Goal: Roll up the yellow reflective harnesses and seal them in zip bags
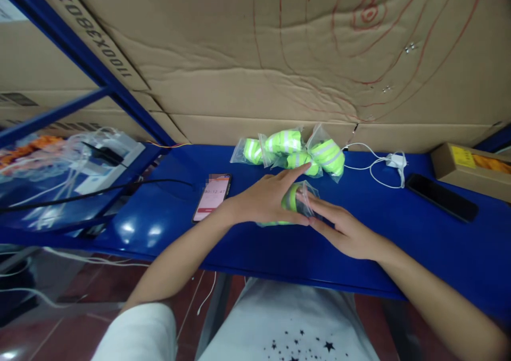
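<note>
On the blue table, both hands are at a bagged vest.

The left hand spreads over it, thumb and fingers wide apart; the right hand, loosely open, has fingertips at the bag's clear end, grip unclear. Behind lie more bags; a lit phone is left, a dark phone right.

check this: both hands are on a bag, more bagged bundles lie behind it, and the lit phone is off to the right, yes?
Not quite: the lit phone is off to the left, as the head view shows. The left hand and right hand are on a bag, with more bagged bundles behind it.
</note>
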Motion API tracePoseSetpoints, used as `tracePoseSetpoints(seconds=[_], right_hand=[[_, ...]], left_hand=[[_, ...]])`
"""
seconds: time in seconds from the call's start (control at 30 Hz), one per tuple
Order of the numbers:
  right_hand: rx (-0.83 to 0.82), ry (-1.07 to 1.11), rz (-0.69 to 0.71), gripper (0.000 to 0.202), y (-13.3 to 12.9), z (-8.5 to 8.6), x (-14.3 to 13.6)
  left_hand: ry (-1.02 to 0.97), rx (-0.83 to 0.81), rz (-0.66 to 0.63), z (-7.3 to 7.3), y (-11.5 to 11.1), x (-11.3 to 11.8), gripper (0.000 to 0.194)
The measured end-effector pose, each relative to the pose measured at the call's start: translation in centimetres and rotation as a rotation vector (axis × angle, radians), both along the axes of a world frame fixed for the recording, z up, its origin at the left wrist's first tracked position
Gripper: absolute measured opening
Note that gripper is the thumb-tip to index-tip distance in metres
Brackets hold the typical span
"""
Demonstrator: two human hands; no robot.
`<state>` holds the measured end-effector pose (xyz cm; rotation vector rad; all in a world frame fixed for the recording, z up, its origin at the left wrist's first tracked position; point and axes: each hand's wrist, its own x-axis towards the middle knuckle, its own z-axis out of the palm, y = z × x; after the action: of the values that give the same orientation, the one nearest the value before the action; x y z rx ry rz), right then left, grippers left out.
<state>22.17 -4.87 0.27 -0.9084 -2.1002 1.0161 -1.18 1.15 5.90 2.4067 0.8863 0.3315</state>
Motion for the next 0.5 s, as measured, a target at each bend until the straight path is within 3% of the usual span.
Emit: tracePoseSetpoints(seconds=[0.07,0.13,0.23,0.3,0.43,0.5], right_hand=[[0.046,0.001,-0.001,0.056,0.2,-0.3,0.1],[0.110,0.024,0.017,0.052,0.2,-0.4,0.3],[0.166,0.034,0.035,0.052,0.0,-0.2,0.3],[0.157,0.011,0.044,0.053,-0.2,0.0,0.2],[0.185,-0.051,0.037,0.047,0.4,0.3,0.2],[0.206,-0.092,-0.011,0.027,0.9,0.2,0.3]], left_hand=[[0.073,-0.033,0.036,-0.6,0.6,-0.3,0.092],[0.053,-0.134,-0.007,-1.1,0.7,-0.7,0.077],[-0.030,-0.367,-0.136,-1.8,0.4,-1.4,0.063],[-0.128,-0.531,-0.150,-2.8,0.2,-1.7,0.053],[-0.386,-0.800,-0.034,-4.9,0.2,-1.9,0.040],[-0.477,-0.912,0.038,-5.4,0.2,-2.0,0.038]])
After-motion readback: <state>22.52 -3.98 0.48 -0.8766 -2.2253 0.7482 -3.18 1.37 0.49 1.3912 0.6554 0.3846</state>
